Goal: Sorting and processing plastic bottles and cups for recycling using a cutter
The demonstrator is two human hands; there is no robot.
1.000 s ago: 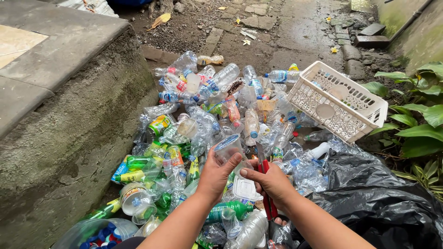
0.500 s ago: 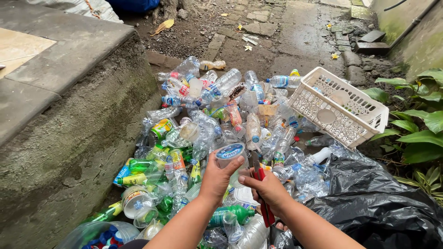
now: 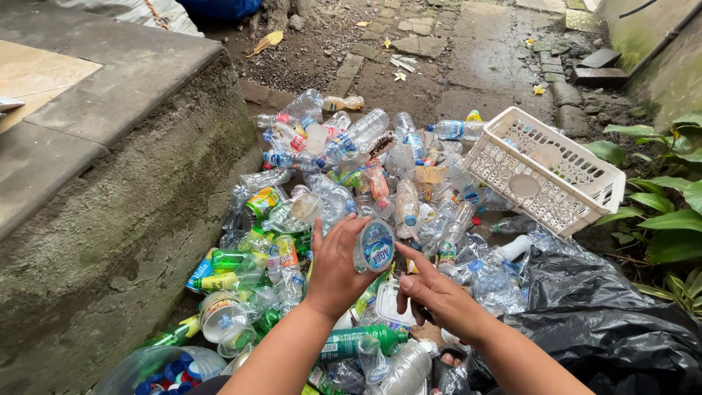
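Watching the head cam here: closest to the lens, at the bottom centre of the frame, two bare forearms come up into view. My left hand (image 3: pixel 338 265) is wrapped around a small clear plastic cup (image 3: pixel 374 246) with a blue-and-white foil lid, tipped so the lid faces the camera, just below the middle of the frame. My right hand (image 3: pixel 431 289) sits right beside it, index fingertip on the lid's edge, and I can't tell if it's actually pinching anything. Low left there's one clear tub of bottle caps (image 3: pixel 162 368), blue and red ones, rounded and glossy. Under the wrists lies one green bottle (image 3: pixel 363 341) on its side. Lower right is one black bin bag (image 3: pixel 621 329), crinkled and shiny-wet. Past the hands spreads the pile of bottles (image 3: pixel 351 175), way too many to count, mostly crushed clear plastic with coloured labels, a few green. Right of it, tilted on its side, is one white plastic basket (image 3: pixel 545 170) with a lattice wall. The left side is one rough, mossy concrete step (image 3: pixel 110 190). Farthest up, wet paving stones (image 3: pixel 468 51) and a few yellow leaves.
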